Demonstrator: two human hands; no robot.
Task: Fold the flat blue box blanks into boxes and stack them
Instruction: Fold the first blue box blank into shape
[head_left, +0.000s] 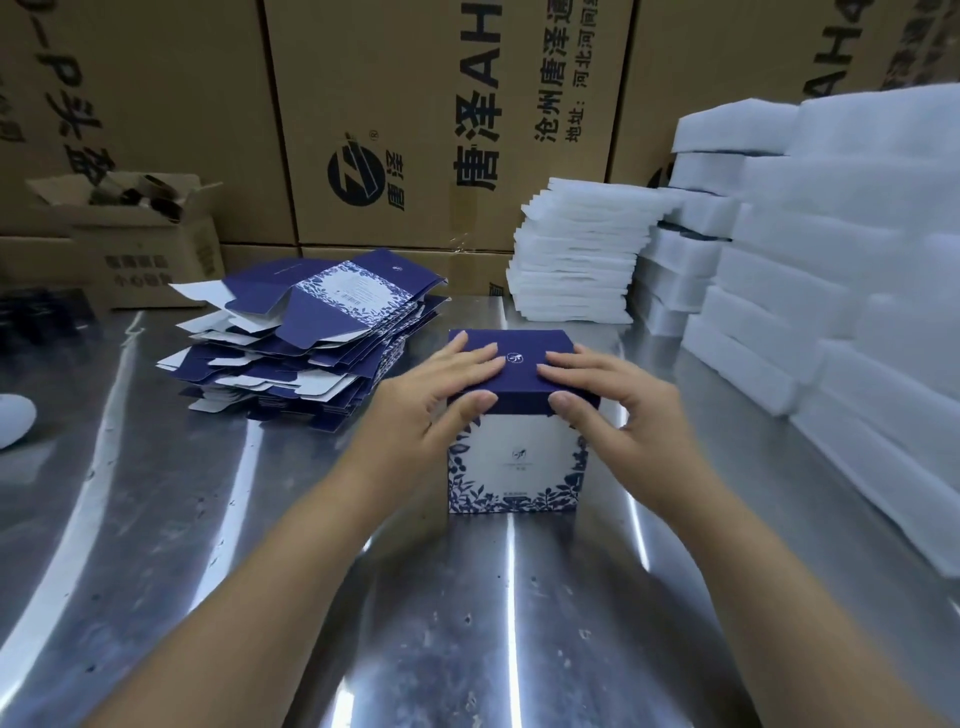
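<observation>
A wall of large brown shipping cartons with black printing closes the back of the scene. In front of it lies a shiny steel table, which gives a hard, flat surface for pressing the folds. Along the right side stand high stacks of white foam pads, and a lower stack of foam sheets is just beside them; I judge they are kept near because they go into the boxes later. At the back left a small open carton holds some dark items that I cannot identify. A loose pile of flat blue box blanks lies left of centre, near the hands, so the next one is easy to take. The folded box stands upright in the middle of the table, with its blue lid on top and its white flowered face toward the camera. The left hand and the right hand both rest on the lid with fingers stretched flat and thumbs on its front edge. They grasp nothing and seem to press the lid closed. No stack of finished boxes is visible, so stacking is probably the next step.
</observation>
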